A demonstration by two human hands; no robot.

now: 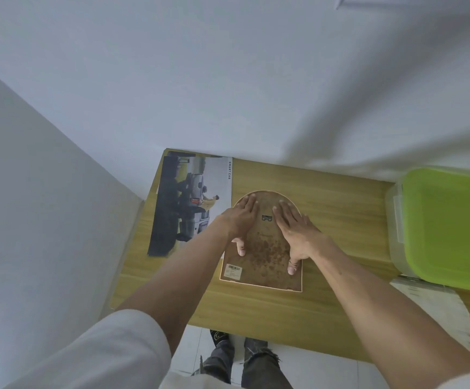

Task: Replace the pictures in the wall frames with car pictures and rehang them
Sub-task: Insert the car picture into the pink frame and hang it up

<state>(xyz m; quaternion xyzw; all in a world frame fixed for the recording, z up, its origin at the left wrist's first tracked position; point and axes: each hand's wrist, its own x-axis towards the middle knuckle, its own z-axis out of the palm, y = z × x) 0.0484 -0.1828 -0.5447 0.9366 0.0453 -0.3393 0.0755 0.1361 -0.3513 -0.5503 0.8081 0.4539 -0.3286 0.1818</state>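
Note:
An arch-topped picture frame (264, 256) lies face down on the wooden table (340, 209), its brown backing board up, with a small metal hanger (267, 218) near the top and a barcode label at the lower left. My left hand (241, 217) rests flat on the board's upper left, fingers straight, thumb pointing down. My right hand (294, 231) presses flat on the upper right, thumb near the right edge. A car picture (189, 203) marked "SMART CAR" lies flat to the left of the frame.
A clear storage box with a green lid (447, 228) stands at the table's right end. A white sheet (436, 301) lies in front of it. White walls close in behind and to the left. My legs and shoes show below the table's front edge.

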